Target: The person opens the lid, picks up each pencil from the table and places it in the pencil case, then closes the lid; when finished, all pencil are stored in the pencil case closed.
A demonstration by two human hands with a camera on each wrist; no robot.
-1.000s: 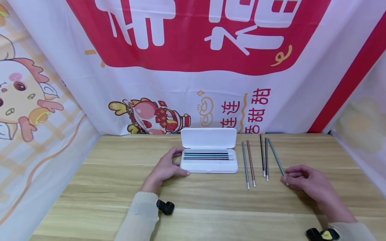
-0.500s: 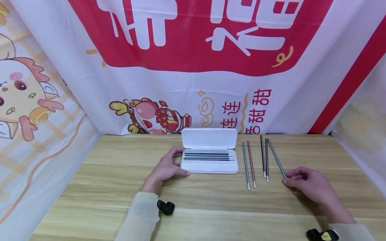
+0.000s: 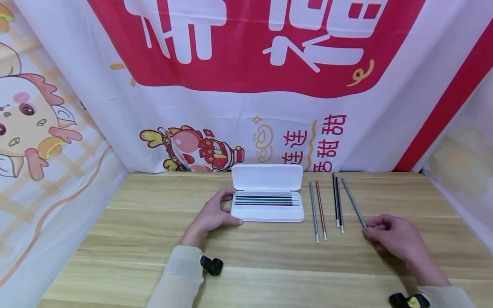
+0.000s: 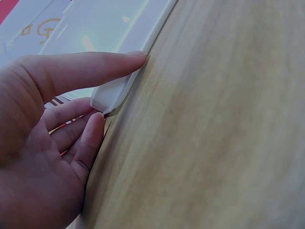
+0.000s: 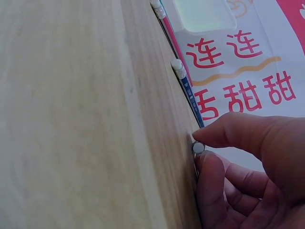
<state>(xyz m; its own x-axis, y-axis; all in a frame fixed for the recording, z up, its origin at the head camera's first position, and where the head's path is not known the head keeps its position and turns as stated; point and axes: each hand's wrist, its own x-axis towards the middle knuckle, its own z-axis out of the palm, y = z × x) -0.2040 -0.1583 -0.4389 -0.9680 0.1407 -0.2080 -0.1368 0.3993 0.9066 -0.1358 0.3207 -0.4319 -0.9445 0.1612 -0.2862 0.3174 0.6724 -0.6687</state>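
Observation:
A white pencil case point(image 3: 269, 215) lies with its lid point(image 3: 267, 177) raised, several pencils point(image 3: 265, 200) side by side inside it. My left hand point(image 3: 213, 214) holds the case at its left end, the thumb along the front edge and the other fingers round the corner. With thumb and forefinger, my right hand point(image 3: 394, 234) pinches a blue-green pencil point(image 3: 353, 202) near its eraser end. In the right wrist view the white eraser point(image 5: 198, 148) shows between those fingertips. This pencil slants away to the back left; my fingers cover its near end in the head view.
Between case and right hand lie two dark pencils point(image 3: 338, 205) close together, a red pencil point(image 3: 321, 209) and another blue-green pencil point(image 3: 313, 211), erasers toward me. A printed cloth point(image 3: 185, 107) hangs at the back edge of the wooden table point(image 3: 269, 261).
My right fingers have closed further over the pencil's eraser end, hiding it in the head view. The far end of one dark pencil has swung left toward its neighbour. My left hand stays put.

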